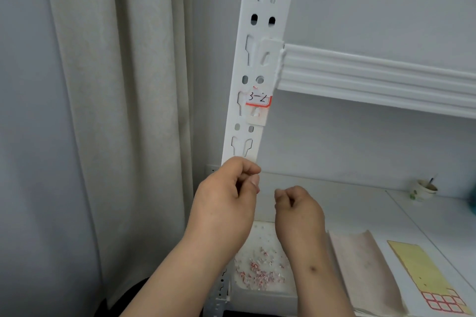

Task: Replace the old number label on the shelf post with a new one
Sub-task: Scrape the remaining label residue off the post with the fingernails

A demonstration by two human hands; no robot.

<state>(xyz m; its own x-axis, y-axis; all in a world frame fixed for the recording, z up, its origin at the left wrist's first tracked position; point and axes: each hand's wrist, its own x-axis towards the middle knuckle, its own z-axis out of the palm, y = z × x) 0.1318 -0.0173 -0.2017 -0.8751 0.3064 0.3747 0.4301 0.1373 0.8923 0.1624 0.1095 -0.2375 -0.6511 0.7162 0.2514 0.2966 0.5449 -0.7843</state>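
A white slotted shelf post (260, 59) rises through the middle of the view. On it, just under the shelf beam, sticks a partly torn white label with a red border (258, 100), hand-written "3-2". My left hand (226, 198) is raised in front of the post's lower part, its fingers curled with thumb against fingertips; whether it pinches a scrap I cannot tell. My right hand (298, 207) hangs a little lower and to the right with fingers curled, nothing visible in it. A yellow backing sheet with red-bordered blank labels (427, 278) lies on the lower shelf at the right.
A white shelf beam (373, 77) runs right from the post. Below the hands a white tray (260, 239) holds several red and white label scraps. A pale curved sheet (360, 265) lies beside the yellow one. A paper cup (425, 189) stands at the far right. A curtain (116, 110) hangs left.
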